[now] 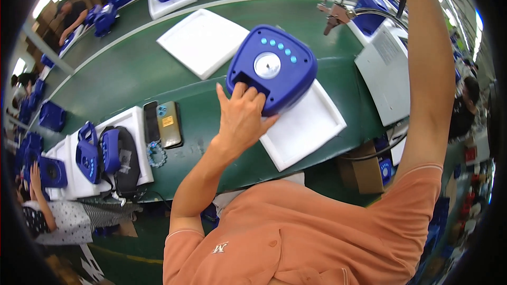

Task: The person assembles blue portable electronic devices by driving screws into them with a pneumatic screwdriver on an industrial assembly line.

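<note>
A blue plastic housing (290, 66) with rounded corners, a row of light-blue round buttons and a silver disc leans over the bench. My left hand (243, 113) grips it at its near edge, fingers hooked into a dark rectangular recess and the thumb by the lower corner. Partly beneath the housing lies a white foam tray (311, 134). My right arm (430, 74) stretches upward along the right side and leaves the picture at the top, so its hand is out of sight.
Another white tray (198, 42) lies beyond on the green bench (195, 169). Two phones (169, 124) and a beaded bracelet (156, 154) are to the left. A metal clamp (336, 16) hangs near a grey box (385, 74). A co-worker's hand (35, 179) shows at far left.
</note>
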`<action>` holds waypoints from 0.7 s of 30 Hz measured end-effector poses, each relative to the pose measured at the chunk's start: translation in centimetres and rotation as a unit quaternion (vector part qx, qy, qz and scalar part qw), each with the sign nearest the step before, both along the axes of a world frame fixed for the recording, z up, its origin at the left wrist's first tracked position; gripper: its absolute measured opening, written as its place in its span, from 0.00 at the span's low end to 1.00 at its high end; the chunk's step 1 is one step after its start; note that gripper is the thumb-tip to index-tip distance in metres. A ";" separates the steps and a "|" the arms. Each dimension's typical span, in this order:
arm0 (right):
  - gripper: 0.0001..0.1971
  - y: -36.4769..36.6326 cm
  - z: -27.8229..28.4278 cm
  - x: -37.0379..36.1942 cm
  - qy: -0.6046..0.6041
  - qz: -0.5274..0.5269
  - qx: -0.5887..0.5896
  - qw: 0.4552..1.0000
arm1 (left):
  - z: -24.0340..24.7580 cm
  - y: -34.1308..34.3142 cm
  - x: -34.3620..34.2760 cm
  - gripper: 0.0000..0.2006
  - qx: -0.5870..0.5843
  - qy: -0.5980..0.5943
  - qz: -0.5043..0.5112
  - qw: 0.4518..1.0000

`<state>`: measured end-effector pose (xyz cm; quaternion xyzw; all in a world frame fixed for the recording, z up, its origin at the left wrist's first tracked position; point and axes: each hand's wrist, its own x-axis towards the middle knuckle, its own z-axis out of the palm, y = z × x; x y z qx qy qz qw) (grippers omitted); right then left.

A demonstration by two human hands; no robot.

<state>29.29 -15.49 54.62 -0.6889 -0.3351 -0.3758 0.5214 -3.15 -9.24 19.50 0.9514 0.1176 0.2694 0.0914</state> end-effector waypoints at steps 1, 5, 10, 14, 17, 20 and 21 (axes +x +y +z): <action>0.27 0.1 -0.6 0.2 0.002 0.015 0.006 1.000 | -0.7 0.4 -0.9 0.20 -0.021 0.010 -0.017 1.000; 0.23 -0.1 -6.6 -6.8 -0.101 -0.078 -0.025 0.992 | -2.7 1.6 -4.9 0.21 -0.066 -0.001 -0.030 0.997; 0.14 1.8 -24.8 -6.6 -0.050 0.109 0.002 0.993 | -5.3 2.9 -7.2 0.21 -0.069 -0.117 -0.049 0.990; 0.15 -0.6 -43.8 -3.0 0.040 0.146 -0.182 0.972 | 0.5 6.3 -7.0 0.23 0.010 -0.147 -0.009 0.989; 0.27 -4.3 -54.2 -3.3 0.014 0.061 -0.408 0.911 | 2.7 12.6 -3.9 0.21 0.053 -0.122 0.017 0.991; 0.31 -2.9 -54.3 -8.1 0.088 0.041 -0.440 0.893 | 2.7 20.1 -1.0 0.19 0.063 -0.104 0.032 0.992; 0.32 -2.8 -54.1 -9.7 0.096 0.011 -0.442 0.892 | 2.5 22.1 0.2 0.20 0.071 -0.099 0.038 0.992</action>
